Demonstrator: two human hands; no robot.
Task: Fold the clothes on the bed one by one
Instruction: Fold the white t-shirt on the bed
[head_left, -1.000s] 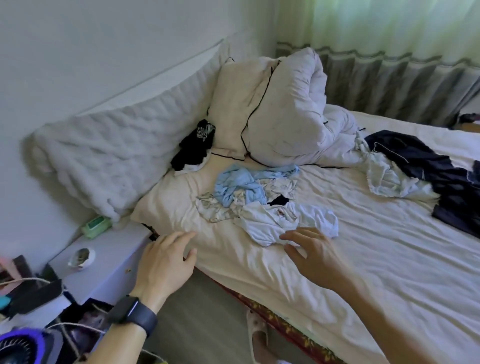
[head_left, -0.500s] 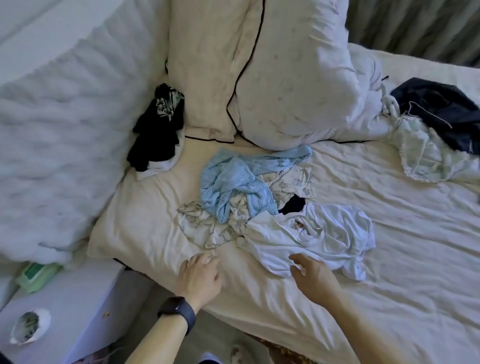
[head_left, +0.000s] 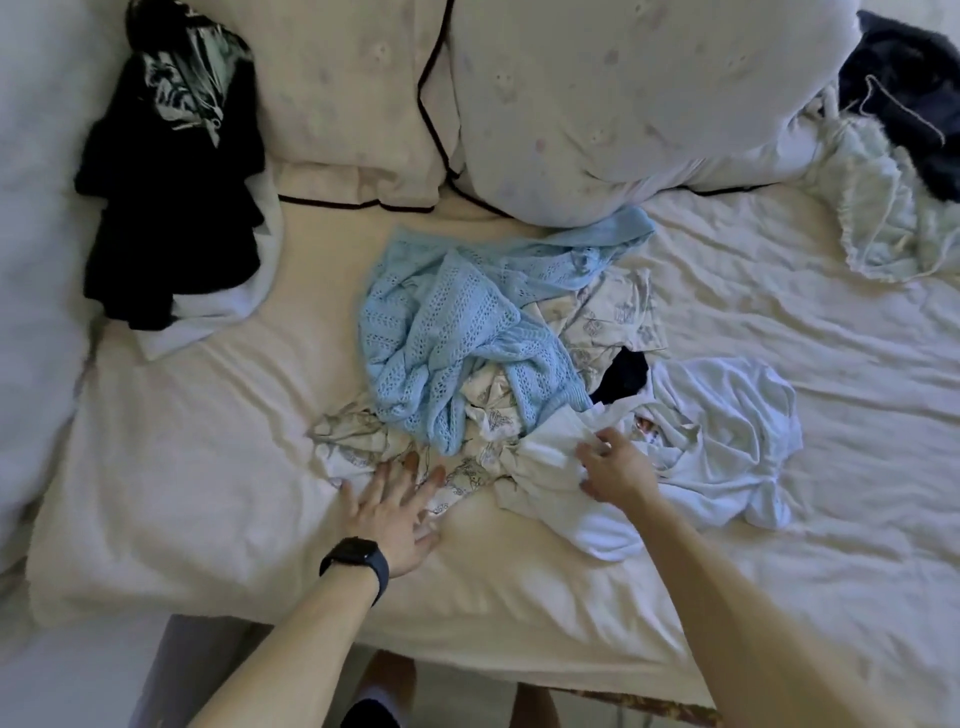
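Both hands have come forward from the bed edge onto the clothes. Left hand (head_left: 389, 501) lies spread on the patterned cloth (head_left: 353, 447) just below the blue sweater (head_left: 441, 322). Right hand (head_left: 615, 470) curls over the white shirt (head_left: 727, 415), right of the sweater; I cannot tell if it pinches. Folding probably starts with this shirt.

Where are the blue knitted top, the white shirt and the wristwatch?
blue knitted top (head_left: 441, 322), head view, middle of its crumpled knit.
white shirt (head_left: 727, 415), head view, its bunched right part.
wristwatch (head_left: 357, 555), head view, its dark face.
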